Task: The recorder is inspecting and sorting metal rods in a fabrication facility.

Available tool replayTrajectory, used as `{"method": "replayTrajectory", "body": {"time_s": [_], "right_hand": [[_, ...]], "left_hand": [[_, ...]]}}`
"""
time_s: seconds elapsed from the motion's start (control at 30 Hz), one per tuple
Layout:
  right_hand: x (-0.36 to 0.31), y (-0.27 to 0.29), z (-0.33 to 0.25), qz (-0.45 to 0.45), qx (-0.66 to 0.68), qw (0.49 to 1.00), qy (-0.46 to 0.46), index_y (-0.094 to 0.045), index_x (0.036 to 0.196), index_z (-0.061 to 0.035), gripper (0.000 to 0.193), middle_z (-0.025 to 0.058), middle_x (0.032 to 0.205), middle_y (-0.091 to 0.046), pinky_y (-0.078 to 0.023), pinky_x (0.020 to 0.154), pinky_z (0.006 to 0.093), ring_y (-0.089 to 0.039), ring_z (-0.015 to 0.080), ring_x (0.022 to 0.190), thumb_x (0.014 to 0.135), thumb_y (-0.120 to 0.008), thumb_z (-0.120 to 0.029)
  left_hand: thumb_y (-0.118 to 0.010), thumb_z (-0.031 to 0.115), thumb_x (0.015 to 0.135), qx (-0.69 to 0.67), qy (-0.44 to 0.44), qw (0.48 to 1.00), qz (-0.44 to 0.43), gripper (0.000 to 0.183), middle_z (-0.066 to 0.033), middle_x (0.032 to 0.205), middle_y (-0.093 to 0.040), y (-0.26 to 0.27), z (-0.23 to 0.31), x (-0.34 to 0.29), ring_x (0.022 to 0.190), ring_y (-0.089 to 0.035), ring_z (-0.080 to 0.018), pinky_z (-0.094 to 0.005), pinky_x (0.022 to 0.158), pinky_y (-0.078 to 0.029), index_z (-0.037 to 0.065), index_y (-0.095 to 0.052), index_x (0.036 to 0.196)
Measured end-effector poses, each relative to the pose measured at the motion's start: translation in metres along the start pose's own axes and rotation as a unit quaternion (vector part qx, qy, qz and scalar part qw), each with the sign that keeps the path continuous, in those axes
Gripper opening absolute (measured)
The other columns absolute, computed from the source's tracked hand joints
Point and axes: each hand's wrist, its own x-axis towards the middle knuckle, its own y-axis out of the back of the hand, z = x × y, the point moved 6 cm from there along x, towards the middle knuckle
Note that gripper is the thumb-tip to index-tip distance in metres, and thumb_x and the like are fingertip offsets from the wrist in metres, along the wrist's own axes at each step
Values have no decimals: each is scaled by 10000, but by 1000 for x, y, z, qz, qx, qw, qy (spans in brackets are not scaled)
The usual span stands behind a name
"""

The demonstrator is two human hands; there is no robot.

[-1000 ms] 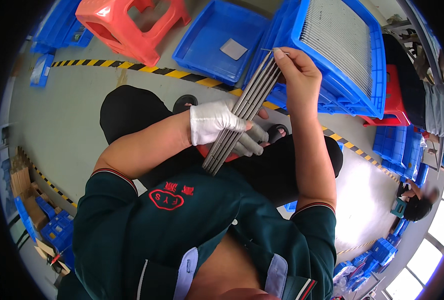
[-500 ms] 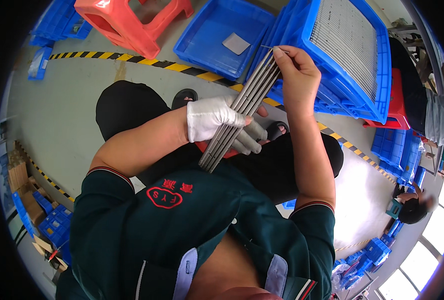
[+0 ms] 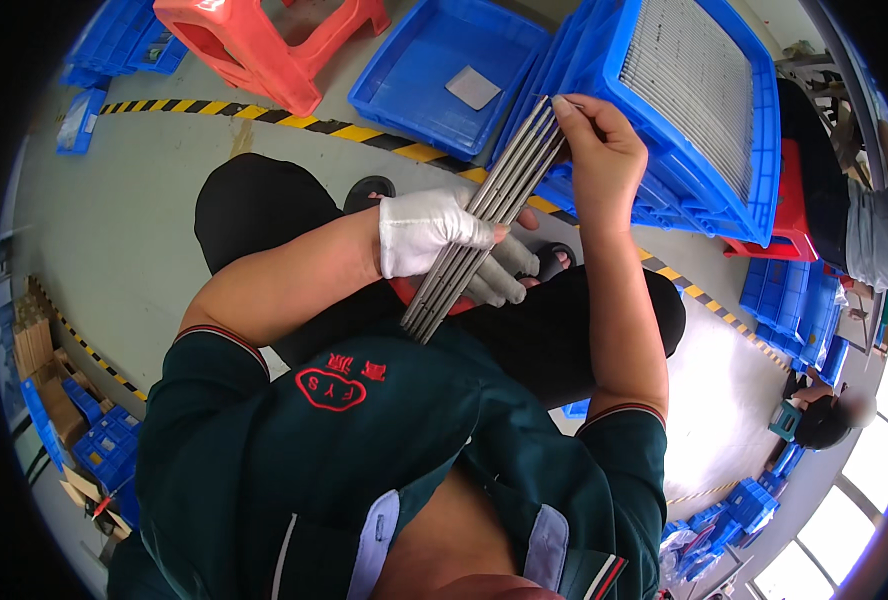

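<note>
Several slim metal rods [image 3: 484,220] lie side by side in a slanting bundle in front of my chest. My left hand [image 3: 442,238], in a white glove that leaves the thumb and some fingertips bare, is closed around the bundle's middle. At the rods' far upper ends is my bare right hand [image 3: 604,145], its thumb and forefinger pinched against the ends. Whether something small is also between those fingertips is hidden. Just beyond the right hand, a blue crate [image 3: 614,75] holds a layer of many similar rods [image 3: 699,85] in rows.
A shallow blue tray [image 3: 394,85] with a white paper [image 3: 473,88] in it is on the floor ahead, left of the crate. A red plastic stool [image 3: 294,60] is farther left. Striped floor tape [image 3: 344,131] runs before them. Another person [image 3: 829,410] is at the right.
A thin pin-like piece at my right fingertips no longer shows. My right hand has shifted slightly right and down; the bundle and my left hand have moved very little.
</note>
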Motion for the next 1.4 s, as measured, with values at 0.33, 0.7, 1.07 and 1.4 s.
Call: {"method": "replayTrajectory", "body": {"time_s": [0.33, 0.7, 1.07, 1.4], "right_hand": [[5, 0, 0, 18, 55, 997, 42, -689, 913, -9, 113, -8, 702, -600, -418, 540, 201, -496, 55, 585, 846, -675, -99], [-18, 11, -51, 80, -197, 929, 304, -681, 868, -12, 86, 74, 719, -619, -455, 601, 259, -567, 143, 639, 785, -695, -33], [0, 107, -81, 246, -416, 824, 294, -662, 847, 1, 90, 81, 680, -608, -441, 575, 244, -552, 136, 595, 813, -673, -82], [-7, 111, -79, 145, -193, 932, 270, -631, 859, 23, 67, -9, 733, -584, -384, 594, 182, -493, 40, 665, 854, -635, -44]], "left_hand": [[-548, 166, 924, -3, -9, 1000, -19, 398, -243, 1111, -591, -2, 7, 5, 914, -658, -381, -474, 798, -558, 31, -396, 1266], [-496, 77, 927, 5, -11, 999, -32, 331, -265, 1062, -610, -7, 8, 1, 897, -663, -380, -463, 800, -556, 37, -393, 1239], [-429, 109, 962, 66, -116, 989, 56, 216, -257, 1121, -582, -85, 82, 37, 960, -634, -401, -524, 824, -537, 32, -433, 1164], [-466, 104, 951, 37, -68, 997, 1, 224, -232, 1122, -586, -101, 84, 94, 1020, -610, -405, -564, 853, -520, 42, -480, 1165]]}}
